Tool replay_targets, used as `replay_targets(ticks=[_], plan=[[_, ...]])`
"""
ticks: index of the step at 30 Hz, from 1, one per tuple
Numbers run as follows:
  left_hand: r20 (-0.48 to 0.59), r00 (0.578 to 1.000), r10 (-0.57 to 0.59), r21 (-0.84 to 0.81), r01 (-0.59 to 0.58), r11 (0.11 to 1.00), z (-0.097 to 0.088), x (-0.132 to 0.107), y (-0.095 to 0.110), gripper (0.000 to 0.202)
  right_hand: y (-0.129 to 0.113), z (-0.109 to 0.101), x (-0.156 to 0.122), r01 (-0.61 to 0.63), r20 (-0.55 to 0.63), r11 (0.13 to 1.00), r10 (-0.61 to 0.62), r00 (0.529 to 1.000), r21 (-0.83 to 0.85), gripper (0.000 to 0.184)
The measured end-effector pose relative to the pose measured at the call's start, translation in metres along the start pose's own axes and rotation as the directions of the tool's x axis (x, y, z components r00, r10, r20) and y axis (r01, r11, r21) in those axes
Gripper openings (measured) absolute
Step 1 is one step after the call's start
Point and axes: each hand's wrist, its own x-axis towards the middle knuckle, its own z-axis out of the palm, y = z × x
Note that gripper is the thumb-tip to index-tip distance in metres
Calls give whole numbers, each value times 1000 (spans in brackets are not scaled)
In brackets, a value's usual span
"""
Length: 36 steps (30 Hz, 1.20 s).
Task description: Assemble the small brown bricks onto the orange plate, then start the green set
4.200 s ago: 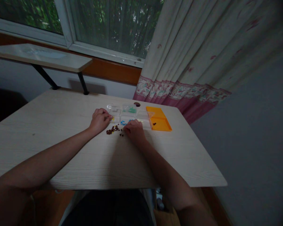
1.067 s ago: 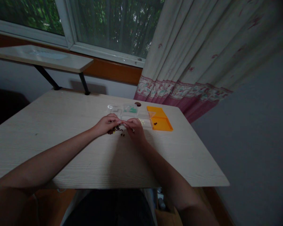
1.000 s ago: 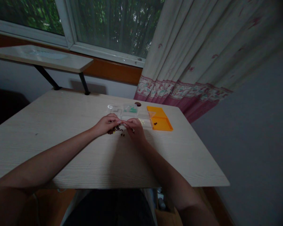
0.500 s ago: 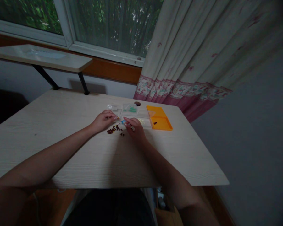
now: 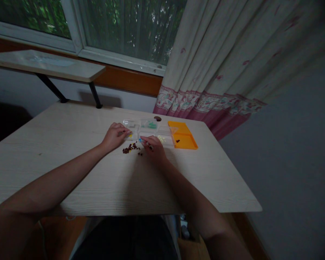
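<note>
My left hand (image 5: 115, 136) reaches over the left part of a clear plastic compartment tray (image 5: 166, 129), fingertips pinched together. A bit of yellow (image 5: 130, 135) shows right at those fingertips; whether it is held or lies in the tray I cannot tell. My right hand (image 5: 155, 147) is curled at the tray's near edge, thumb and fingers closed, contents hidden. Small blue pieces (image 5: 140, 139) lie by its fingertips. Between and below the hands a loose pile of small dark brown pieces (image 5: 128, 148) with some yellow ones rests on the table (image 5: 97, 180).
Green pieces (image 5: 152, 125) fill part of a back compartment, and pale yellow pieces (image 5: 161, 138) sit right of my right hand. An orange case (image 5: 186, 141) with a dark piece inside stands at the right. A raised shelf (image 5: 70, 68) is at the back left; a curtain (image 5: 206, 72) hangs behind.
My left hand has moved left and slightly away from me, from beside the right fingertips to the tray's left compartment. My right hand stays almost in place.
</note>
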Motion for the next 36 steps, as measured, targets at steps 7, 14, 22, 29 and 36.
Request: replay_targets(ticks=[7,14,22,29,36], plan=[[-6,1000,-6,73,7,997,2,-1,2,28,-6,5,-1,-54,94,989,67,993,-135,25],[-16,998,-57,110,58,992,2,0,2,27,-27,8,-2,7,241,936,83,967,-353,33],[6,998,-68,155,66,986,5,-1,-1,29,-30,14,-6,76,271,914,38,962,-398,38],[16,996,-87,157,83,984,4,-1,1,29,-32,15,-5,48,272,901,80,959,-431,38],[17,995,-95,146,92,985,5,-1,-1,26,-31,15,-4,1,212,909,96,973,-416,29]])
